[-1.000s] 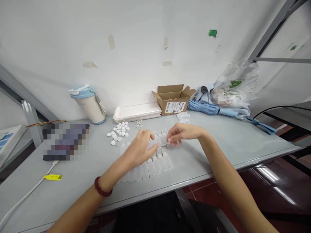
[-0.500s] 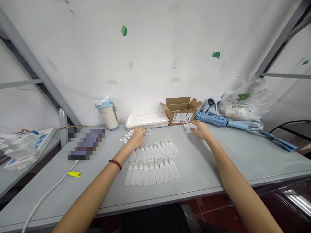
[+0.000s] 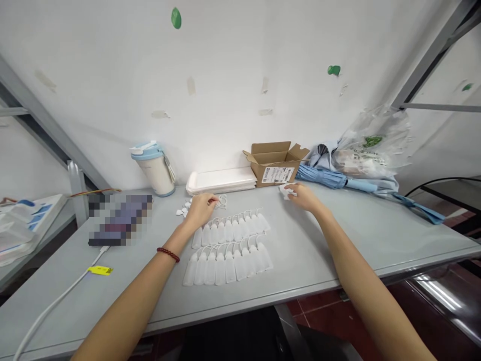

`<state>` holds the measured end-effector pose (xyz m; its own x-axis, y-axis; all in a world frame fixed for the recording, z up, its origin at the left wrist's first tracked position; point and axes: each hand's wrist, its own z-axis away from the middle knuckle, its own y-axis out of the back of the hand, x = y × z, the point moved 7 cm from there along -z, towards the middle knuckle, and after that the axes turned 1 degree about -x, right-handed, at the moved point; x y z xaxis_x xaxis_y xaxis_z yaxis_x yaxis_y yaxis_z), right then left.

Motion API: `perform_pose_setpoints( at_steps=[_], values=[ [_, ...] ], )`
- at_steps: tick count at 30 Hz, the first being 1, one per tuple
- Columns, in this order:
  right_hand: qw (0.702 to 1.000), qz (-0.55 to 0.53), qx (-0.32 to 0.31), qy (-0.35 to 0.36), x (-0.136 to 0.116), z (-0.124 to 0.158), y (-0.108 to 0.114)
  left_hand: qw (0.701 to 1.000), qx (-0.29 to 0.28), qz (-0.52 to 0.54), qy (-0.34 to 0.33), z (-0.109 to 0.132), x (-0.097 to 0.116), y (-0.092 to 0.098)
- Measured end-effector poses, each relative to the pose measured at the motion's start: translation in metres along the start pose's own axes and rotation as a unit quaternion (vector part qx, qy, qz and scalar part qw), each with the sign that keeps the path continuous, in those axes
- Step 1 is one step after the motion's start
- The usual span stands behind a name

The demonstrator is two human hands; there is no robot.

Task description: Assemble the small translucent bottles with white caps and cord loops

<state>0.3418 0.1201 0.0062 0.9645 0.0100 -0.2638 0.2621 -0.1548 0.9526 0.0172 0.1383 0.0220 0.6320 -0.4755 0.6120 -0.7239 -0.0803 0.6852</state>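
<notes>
Tags (image 3: 230, 267) in two rows, two hands (image 3: 201, 209)

arms (image 3: 145, 291) stretched forward, apart; left hand (image 3: 203, 207) fingers curled; right hand (image 3: 303, 196) fingers bent

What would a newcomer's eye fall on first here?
Most likely the two rows of frosted bottle-like plastic pieces with thin curved tips, on the near half of the grey desk. Then the open cardboard box at the back, with the right hand at small white pieces before it.
</notes>
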Motion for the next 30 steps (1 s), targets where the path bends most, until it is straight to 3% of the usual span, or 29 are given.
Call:
perform_pose_setpoints(
  at_steps=[8, 18, 25, 30],
  values=[
    [1.000, 0.006, -0.022, 0.007, -0.002, 0.004, -0.004, 0.984, 0.061, 0.148, 0.083, 0.004, -0.007, 0.006],
    [1.000, 0.008, -0.013, -0.016, 0.005, 0.003, -0.007, 0.916, 0.069, 0.370, 0.141, 0.007, -0.010, 0.006],
    [0.999, -0.029, -0.009, -0.040, 0.008, 0.006, -0.004, 0.958, 0.066, 0.252, 0.121, 0.007, -0.004, 0.008],
    [0.995, -0.100, 0.003, -0.009, -0.018, 0.011, 0.009, 0.989, 0.039, 0.139, 0.030, 0.013, 0.027, 0.007]
  ],
)
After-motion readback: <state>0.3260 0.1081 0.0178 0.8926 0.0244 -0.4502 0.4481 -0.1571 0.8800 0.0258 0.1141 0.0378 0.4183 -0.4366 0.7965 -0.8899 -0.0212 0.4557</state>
